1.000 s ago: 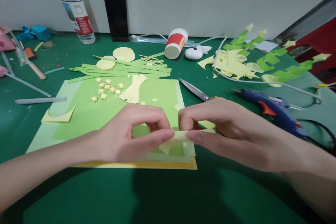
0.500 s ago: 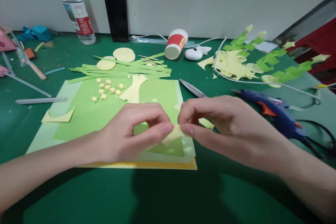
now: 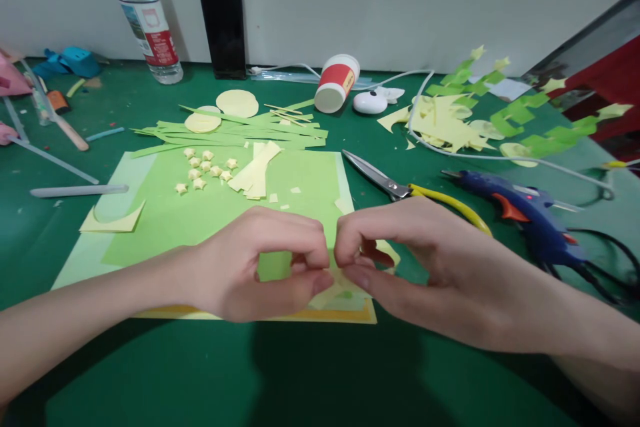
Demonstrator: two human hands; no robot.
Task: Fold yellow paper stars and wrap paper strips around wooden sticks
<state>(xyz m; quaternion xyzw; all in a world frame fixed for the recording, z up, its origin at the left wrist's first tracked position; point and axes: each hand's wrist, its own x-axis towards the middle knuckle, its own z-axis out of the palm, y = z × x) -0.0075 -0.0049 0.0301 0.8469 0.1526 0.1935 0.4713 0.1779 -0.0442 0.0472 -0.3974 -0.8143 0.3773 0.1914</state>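
Over the stacked paper sheets (image 3: 175,227), my left hand (image 3: 260,270) and my right hand (image 3: 430,273) meet at the fingertips. Both are pinched closed on a pale yellow paper strip (image 3: 326,295), mostly hidden by the fingers, so its folds cannot be made out. Behind them on the light green sheet lie several small folded paper stars (image 3: 206,165). Beside the stars is a small pile of pale yellow paper strips (image 3: 257,173). Scissors (image 3: 380,180) with yellow handles lie just beyond my right hand.
A blue glue gun (image 3: 525,203) lies at the right. Further back are green paper strips (image 3: 235,135), a tipped paper cup (image 3: 337,83), a white earphone case (image 3: 370,103), yellow paper scraps (image 3: 445,123), a phone (image 3: 220,20) and a water bottle (image 3: 150,33). A white cable crosses the right side.
Both hands have moved slightly down towards me, still pinching the paper strip. My right hand now uncovers more of the scissors' yellow handles.
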